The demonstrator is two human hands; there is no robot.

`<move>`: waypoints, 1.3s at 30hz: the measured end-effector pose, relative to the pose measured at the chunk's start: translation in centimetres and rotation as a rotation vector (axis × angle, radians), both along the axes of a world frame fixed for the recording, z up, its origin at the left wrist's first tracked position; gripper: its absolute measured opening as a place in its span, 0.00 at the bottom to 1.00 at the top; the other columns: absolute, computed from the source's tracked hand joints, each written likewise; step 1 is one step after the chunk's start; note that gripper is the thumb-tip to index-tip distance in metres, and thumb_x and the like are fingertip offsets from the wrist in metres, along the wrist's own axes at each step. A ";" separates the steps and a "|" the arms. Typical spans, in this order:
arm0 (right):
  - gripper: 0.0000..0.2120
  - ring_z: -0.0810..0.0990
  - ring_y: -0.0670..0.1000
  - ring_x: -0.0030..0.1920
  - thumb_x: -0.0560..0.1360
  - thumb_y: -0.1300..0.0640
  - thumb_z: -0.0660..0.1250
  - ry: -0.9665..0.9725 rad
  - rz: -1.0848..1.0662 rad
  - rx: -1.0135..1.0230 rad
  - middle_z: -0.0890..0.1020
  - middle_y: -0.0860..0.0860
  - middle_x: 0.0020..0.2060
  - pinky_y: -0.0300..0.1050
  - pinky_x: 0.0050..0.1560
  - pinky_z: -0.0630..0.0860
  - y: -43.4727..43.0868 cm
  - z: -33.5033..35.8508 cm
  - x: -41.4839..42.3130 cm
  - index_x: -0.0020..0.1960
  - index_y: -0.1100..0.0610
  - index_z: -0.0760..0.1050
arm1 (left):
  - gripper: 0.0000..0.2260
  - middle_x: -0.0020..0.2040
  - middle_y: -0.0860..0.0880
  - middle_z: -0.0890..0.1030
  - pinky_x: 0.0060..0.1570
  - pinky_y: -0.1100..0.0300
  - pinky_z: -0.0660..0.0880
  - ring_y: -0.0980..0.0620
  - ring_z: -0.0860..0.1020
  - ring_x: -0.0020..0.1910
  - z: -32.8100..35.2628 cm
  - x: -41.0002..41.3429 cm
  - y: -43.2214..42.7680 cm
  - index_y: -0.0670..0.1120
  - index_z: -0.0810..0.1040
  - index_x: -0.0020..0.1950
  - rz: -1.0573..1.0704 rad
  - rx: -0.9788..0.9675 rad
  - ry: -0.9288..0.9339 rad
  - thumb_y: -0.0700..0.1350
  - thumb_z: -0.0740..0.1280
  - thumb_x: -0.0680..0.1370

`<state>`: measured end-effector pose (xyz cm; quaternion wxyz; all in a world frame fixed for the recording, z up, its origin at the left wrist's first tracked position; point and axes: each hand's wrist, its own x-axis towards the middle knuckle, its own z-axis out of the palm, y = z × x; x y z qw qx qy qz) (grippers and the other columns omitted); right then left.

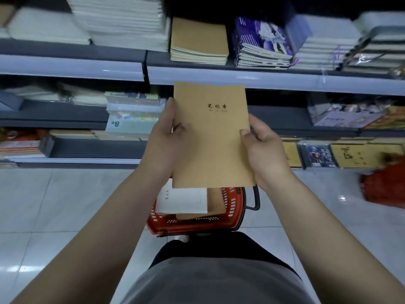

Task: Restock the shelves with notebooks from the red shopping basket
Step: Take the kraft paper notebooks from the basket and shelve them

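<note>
Notebook (211, 137) with a plain brown cover and small dark printed characters near its top is held up in front of the shelves, cover facing the camera, roughly upright and tilted slightly. Both hands grasp it by its long edges at about mid-height. The left hand (163, 139) clasps the left edge, thumb lying across the front of the cover and fingers hidden behind it. The right hand (265, 150) pinches the right edge, thumb pressed on the cover and fingers curled around the back. The upper half of the notebook rises above both hands, and its lower edge hangs below them, directly over a red basket (197, 222) standing on the pale tiled floor (54, 205) by the person's feet. Inside the basket lie a white notebook (182, 200) and, partly under it, more brown notebooks (215, 204); a black handle (255, 199) folds down on the basket's right side. Behind the held notebook, the grey upper shelf (219, 73) carries a stack of matching brown notebooks (199, 43), just above and slightly left of the one in hand. Beside that stack sit white stacks (122, 23) to the left and purple patterned notebooks (263, 44) to the right. Lower shelves hold assorted stationery, too blurred to identify. A red bag-like thing (385, 187) rests on the floor at far right.
</note>
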<state>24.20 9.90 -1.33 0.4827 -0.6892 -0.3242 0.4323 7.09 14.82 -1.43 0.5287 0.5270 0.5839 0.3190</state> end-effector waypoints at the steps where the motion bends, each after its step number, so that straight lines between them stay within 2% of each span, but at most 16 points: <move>1: 0.19 0.83 0.46 0.51 0.82 0.63 0.57 0.005 -0.003 0.004 0.84 0.43 0.51 0.46 0.54 0.80 -0.1 0.2 -0.1 0.63 0.44 0.77 | 0.25 0.70 0.57 0.73 0.57 0.60 0.76 0.56 0.75 0.63 0.4 -0.1 -0.1 0.58 0.62 0.77 -0.001 -0.004 -0.012 0.42 0.56 0.81; 4: 0.16 0.83 0.44 0.48 0.82 0.61 0.58 0.001 -0.021 -0.004 0.84 0.42 0.49 0.43 0.48 0.81 -0.2 1.0 -0.2 0.62 0.44 0.77 | 0.24 0.63 0.62 0.77 0.53 0.65 0.76 0.64 0.76 0.56 1.9 -0.3 -0.3 0.60 0.66 0.75 -0.002 0.015 -0.027 0.40 0.55 0.81; 7: 0.10 0.82 0.42 0.40 0.82 0.59 0.60 0.020 -0.059 -0.021 0.84 0.45 0.44 0.37 0.38 0.79 -0.3 2.1 -0.1 0.57 0.49 0.78 | 0.25 0.51 0.65 0.80 0.47 0.66 0.78 0.67 0.78 0.48 3.4 -0.7 -0.1 0.62 0.73 0.64 -0.066 0.057 -0.007 0.35 0.53 0.79; 9: 0.09 0.81 0.42 0.38 0.82 0.58 0.60 0.025 -0.064 -0.023 0.83 0.45 0.41 0.36 0.37 0.79 -0.1 2.8 -0.2 0.50 0.50 0.78 | 0.27 0.52 0.63 0.81 0.48 0.64 0.79 0.63 0.80 0.51 4.2 -0.8 0.2 0.61 0.74 0.63 -0.107 0.068 -0.007 0.34 0.51 0.77; 11: 0.11 0.80 0.42 0.37 0.82 0.59 0.60 0.026 -0.068 -0.016 0.83 0.46 0.39 0.37 0.38 0.79 0.3 3.5 -0.2 0.46 0.50 0.78 | 0.27 0.53 0.62 0.81 0.46 0.66 0.78 0.62 0.79 0.53 4.9 -0.9 0.4 0.60 0.74 0.63 -0.119 0.077 -0.012 0.33 0.51 0.76; 15: 0.11 0.79 0.42 0.33 0.82 0.60 0.60 0.030 -0.074 -0.004 0.83 0.47 0.37 0.36 0.35 0.78 1.5 4.2 0.0 0.45 0.52 0.79 | 0.26 0.49 0.68 0.80 0.44 0.71 0.76 0.69 0.78 0.49 6.1 -0.5 0.9 0.62 0.75 0.58 -0.104 0.093 -0.028 0.33 0.53 0.77; 17: 0.11 0.79 0.42 0.32 0.82 0.60 0.60 0.039 -0.081 -0.006 0.82 0.46 0.37 0.35 0.35 0.77 2.1 4.3 0.1 0.45 0.52 0.79 | 0.26 0.52 0.64 0.81 0.51 0.62 0.79 0.64 0.79 0.52 6.0 -0.5 1.5 0.62 0.76 0.59 -0.085 0.079 -0.039 0.33 0.53 0.77; 19: 0.11 0.79 0.43 0.35 0.81 0.60 0.61 0.043 -0.095 -0.005 0.82 0.46 0.38 0.37 0.39 0.78 2.9 4.2 0.2 0.46 0.52 0.79 | 0.25 0.55 0.59 0.82 0.57 0.51 0.79 0.57 0.80 0.55 5.9 -0.4 2.1 0.59 0.77 0.59 -0.078 0.069 -0.049 0.33 0.52 0.76; 21: 0.09 0.78 0.43 0.37 0.81 0.59 0.61 0.050 -0.115 -0.001 0.82 0.46 0.39 0.37 0.41 0.77 3.8 4.1 0.3 0.48 0.53 0.79 | 0.26 0.56 0.56 0.82 0.60 0.46 0.77 0.53 0.80 0.57 5.9 -0.3 2.5 0.56 0.77 0.60 -0.087 0.064 -0.056 0.32 0.53 0.74; 24: 0.08 0.77 0.42 0.36 0.82 0.59 0.61 0.052 -0.100 -0.014 0.82 0.46 0.39 0.33 0.36 0.75 5.4 4.1 0.8 0.50 0.54 0.79 | 0.26 0.53 0.58 0.83 0.58 0.48 0.79 0.55 0.81 0.54 5.9 0.2 3.5 0.57 0.77 0.60 -0.063 0.057 -0.071 0.31 0.53 0.74; 26: 0.08 0.77 0.42 0.37 0.82 0.58 0.61 0.048 -0.080 -0.020 0.82 0.46 0.40 0.34 0.38 0.76 6.5 3.9 1.3 0.52 0.55 0.79 | 0.27 0.49 0.60 0.83 0.53 0.51 0.80 0.59 0.81 0.50 5.8 0.6 4.2 0.60 0.77 0.56 -0.023 0.049 -0.060 0.30 0.53 0.75; 28: 0.09 0.78 0.42 0.38 0.82 0.58 0.61 0.062 -0.072 -0.012 0.82 0.46 0.42 0.35 0.39 0.76 7.5 3.8 1.6 0.53 0.56 0.79 | 0.28 0.49 0.61 0.83 0.54 0.50 0.80 0.59 0.81 0.50 5.7 1.1 4.9 0.60 0.78 0.54 0.003 0.053 -0.075 0.29 0.53 0.74; 31: 0.09 0.82 0.48 0.46 0.82 0.57 0.61 0.099 -0.049 -0.012 0.84 0.47 0.46 0.44 0.49 0.80 8.9 3.3 2.4 0.50 0.50 0.80 | 0.29 0.51 0.60 0.84 0.58 0.48 0.78 0.57 0.81 0.54 5.2 1.9 6.0 0.60 0.79 0.54 0.078 0.043 -0.107 0.28 0.52 0.74; 34: 0.10 0.83 0.53 0.53 0.82 0.57 0.61 0.149 0.029 -0.026 0.85 0.50 0.51 0.52 0.56 0.79 10.3 2.7 3.3 0.55 0.49 0.80 | 0.26 0.54 0.54 0.83 0.59 0.44 0.77 0.51 0.81 0.56 4.3 2.8 7.5 0.54 0.79 0.60 0.151 0.042 -0.110 0.30 0.53 0.76; 36: 0.10 0.83 0.53 0.53 0.81 0.57 0.61 0.181 0.074 -0.048 0.85 0.50 0.52 0.50 0.55 0.79 11.0 2.3 4.0 0.55 0.49 0.80 | 0.23 0.51 0.55 0.83 0.58 0.48 0.77 0.52 0.81 0.53 3.9 3.4 8.6 0.54 0.80 0.56 0.177 0.029 -0.102 0.30 0.53 0.78; 39: 0.07 0.82 0.49 0.49 0.80 0.56 0.63 0.258 0.147 -0.133 0.85 0.47 0.47 0.46 0.50 0.79 11.4 1.8 4.9 0.48 0.48 0.80 | 0.21 0.39 0.62 0.81 0.44 0.65 0.77 0.64 0.80 0.39 3.4 3.9 9.9 0.56 0.78 0.46 0.234 0.020 -0.141 0.32 0.54 0.81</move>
